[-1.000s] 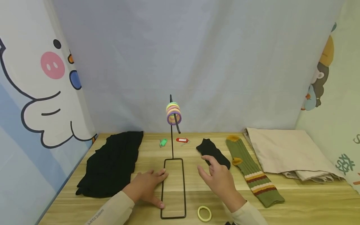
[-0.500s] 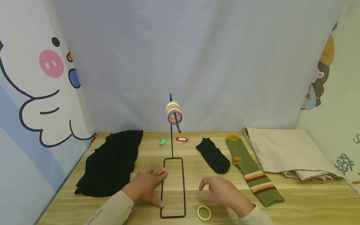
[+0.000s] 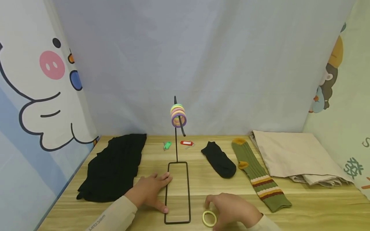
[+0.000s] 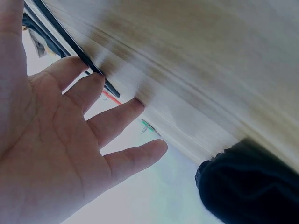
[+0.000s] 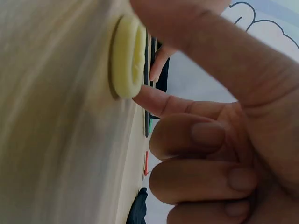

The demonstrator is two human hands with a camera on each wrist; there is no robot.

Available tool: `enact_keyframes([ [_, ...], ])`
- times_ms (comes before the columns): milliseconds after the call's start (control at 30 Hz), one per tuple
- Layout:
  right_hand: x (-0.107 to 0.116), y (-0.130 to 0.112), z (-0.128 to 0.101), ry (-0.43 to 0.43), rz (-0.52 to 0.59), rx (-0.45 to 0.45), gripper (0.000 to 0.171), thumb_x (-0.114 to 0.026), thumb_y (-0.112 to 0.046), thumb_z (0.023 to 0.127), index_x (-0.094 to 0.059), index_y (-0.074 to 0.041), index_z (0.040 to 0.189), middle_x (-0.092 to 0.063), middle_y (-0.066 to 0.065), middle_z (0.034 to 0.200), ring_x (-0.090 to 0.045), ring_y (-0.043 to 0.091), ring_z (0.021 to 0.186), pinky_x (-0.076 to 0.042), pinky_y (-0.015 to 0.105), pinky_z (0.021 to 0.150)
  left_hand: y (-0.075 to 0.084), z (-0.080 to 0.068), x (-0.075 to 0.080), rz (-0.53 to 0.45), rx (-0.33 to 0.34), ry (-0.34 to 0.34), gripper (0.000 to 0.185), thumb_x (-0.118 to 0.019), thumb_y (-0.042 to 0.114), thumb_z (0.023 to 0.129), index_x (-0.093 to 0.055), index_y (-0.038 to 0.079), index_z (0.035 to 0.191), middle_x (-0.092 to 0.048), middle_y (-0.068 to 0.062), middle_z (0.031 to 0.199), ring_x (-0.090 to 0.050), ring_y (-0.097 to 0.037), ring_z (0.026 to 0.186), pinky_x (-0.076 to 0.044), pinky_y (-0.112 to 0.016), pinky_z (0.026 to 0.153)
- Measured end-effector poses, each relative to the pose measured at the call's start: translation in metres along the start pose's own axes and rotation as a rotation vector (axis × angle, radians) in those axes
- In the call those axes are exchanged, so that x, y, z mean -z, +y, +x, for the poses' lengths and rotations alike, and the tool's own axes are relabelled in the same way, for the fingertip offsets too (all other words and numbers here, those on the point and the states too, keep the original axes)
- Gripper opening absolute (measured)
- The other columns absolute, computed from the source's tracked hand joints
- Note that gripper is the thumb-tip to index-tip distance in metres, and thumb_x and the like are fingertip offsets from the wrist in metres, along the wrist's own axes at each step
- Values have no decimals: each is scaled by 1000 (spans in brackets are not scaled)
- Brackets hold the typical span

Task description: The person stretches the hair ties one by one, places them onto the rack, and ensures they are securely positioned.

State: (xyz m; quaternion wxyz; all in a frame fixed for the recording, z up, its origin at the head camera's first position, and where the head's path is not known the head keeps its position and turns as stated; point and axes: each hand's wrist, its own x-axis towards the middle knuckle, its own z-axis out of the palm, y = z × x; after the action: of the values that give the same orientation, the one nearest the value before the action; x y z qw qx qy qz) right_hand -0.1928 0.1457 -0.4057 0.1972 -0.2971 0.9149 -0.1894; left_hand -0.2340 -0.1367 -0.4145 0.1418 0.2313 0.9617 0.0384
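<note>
Four hair ties already hang on the stand; the right hand pinches the last yellow hair tie on the table, while the left hand lies flat, fingers spread, against the stand's base

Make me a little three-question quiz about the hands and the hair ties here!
1. True or false: the left hand lies flat beside the wire stand's base.
2. Which colour is the hair tie on the table by the right hand? A red, B pale yellow, C black.
3. Where are the other hair ties?

Key: 1 true. 2 B. 3 On the stand's hook.
</note>
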Motion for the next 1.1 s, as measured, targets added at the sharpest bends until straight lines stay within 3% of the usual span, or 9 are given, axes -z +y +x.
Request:
enact_keyframes([
  [233, -6, 0, 3, 14, -44, 6, 38, -84, -21, 60, -59, -23, 88, -48, -14, 65, -37, 3, 55, -35, 21, 52, 0, 0, 0, -14, 1, -2, 108, -69, 71, 54, -34, 24, 145, -29, 4, 152, -33, -37, 135, -30, -69, 93],
  [500, -4, -2, 5, 13, 11, 10, 26, -77, -20, 66, -58, -25, 82, -38, -14, 55, -31, 2, 46, -27, 20, 43, 1, -1, 1, -14, 2, -5, 108, -69, 71, 54, -33, 24, 145, -29, 3, 152, -33, -37, 135, -30, -69, 94],
  [800, 3, -11, 3, 169, 24, 82, 29, -73, -19, 71, -56, -23, 94, -26, -14, 48, -18, 1, 42, -18, 19, 40, 1, -1, 2, -10, -4, -4, 108, -69, 71, 55, -33, 24, 145, -30, 3, 152, -33, -37, 135, -31, -68, 93],
  [1100, 14, -27, 9, 354, 70, 162, 28, -73, -24, 75, -56, -21, 98, -23, -15, 47, -13, -4, 40, -17, 16, 39, 1, -1, 1, -13, -4, 12, 108, -70, 71, 54, -35, 23, 144, -31, 3, 151, -34, -37, 134, -31, -68, 93],
])
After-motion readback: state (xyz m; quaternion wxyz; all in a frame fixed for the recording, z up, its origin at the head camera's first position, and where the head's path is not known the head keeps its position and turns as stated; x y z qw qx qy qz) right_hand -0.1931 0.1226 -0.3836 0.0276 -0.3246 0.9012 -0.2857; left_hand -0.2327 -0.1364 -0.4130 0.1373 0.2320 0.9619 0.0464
